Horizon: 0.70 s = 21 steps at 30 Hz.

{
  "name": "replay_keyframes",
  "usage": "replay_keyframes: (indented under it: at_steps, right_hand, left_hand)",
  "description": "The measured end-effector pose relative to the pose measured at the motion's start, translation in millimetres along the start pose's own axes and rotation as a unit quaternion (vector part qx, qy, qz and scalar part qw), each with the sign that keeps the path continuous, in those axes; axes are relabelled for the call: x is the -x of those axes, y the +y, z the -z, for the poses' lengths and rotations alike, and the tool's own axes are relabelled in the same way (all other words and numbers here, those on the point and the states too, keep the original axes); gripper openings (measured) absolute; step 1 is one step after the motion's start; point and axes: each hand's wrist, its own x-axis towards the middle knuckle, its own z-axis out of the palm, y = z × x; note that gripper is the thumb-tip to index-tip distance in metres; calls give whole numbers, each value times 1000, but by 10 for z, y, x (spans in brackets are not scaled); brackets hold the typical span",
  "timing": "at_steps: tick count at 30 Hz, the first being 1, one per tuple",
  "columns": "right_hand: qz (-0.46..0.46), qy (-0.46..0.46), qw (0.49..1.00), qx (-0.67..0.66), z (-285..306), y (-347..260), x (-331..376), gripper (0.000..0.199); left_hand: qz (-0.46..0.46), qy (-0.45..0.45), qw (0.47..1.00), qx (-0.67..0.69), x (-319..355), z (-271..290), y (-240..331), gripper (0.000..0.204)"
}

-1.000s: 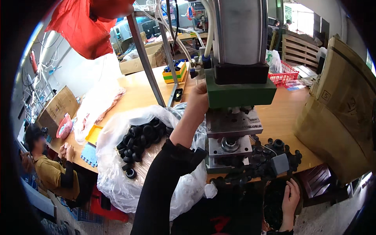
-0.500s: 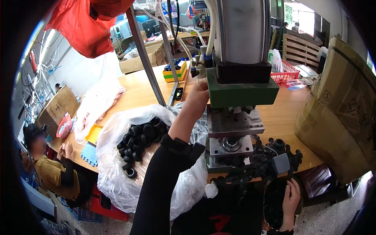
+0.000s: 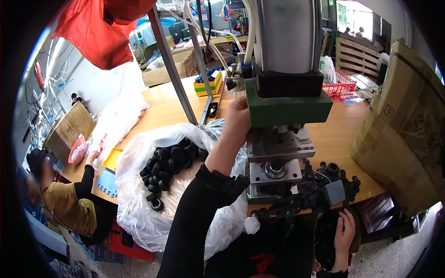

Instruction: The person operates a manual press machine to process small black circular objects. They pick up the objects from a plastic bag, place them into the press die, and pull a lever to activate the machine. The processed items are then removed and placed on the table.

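My left hand (image 3: 237,119) is raised against the left side of the press's green block (image 3: 289,107). Its fingers curl in, and what they hold is hidden. Beneath the block, a metal upper plate (image 3: 281,144) sits above a lower die with a round metal ring (image 3: 275,170). At the lower right, my right hand (image 3: 345,230) rests with fingers stretched out along the rim of a container of black parts (image 3: 325,236). Small black round parts (image 3: 311,190) lie heaped around the press base, beside a grey block (image 3: 333,192).
Left of the press, a clear plastic bag (image 3: 134,222) carries black rubber rings (image 3: 169,162). A cardboard box (image 3: 394,134) stands right, a red crate (image 3: 339,88) behind. A metal post (image 3: 171,65) rises beside the press. Another person (image 3: 69,204) sits at the far left.
My left hand has shifted slightly down along the green block. My right hand stays at the container. The person at the left has reached an arm forward to the table.
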Motion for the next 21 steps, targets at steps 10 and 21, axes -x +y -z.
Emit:
replay_keyframes:
  at_steps: [10,21]
  right_hand:
    - [-10,-17,1000,-1,-37,-55,-49,36]
    - [158,34,987,11,-11,-153,-104,31]
  left_hand:
    - [-9,-14,999,-29,-126,72,-174,14]
    - [-49,-77,994,-59,-174,-6,-224,21]
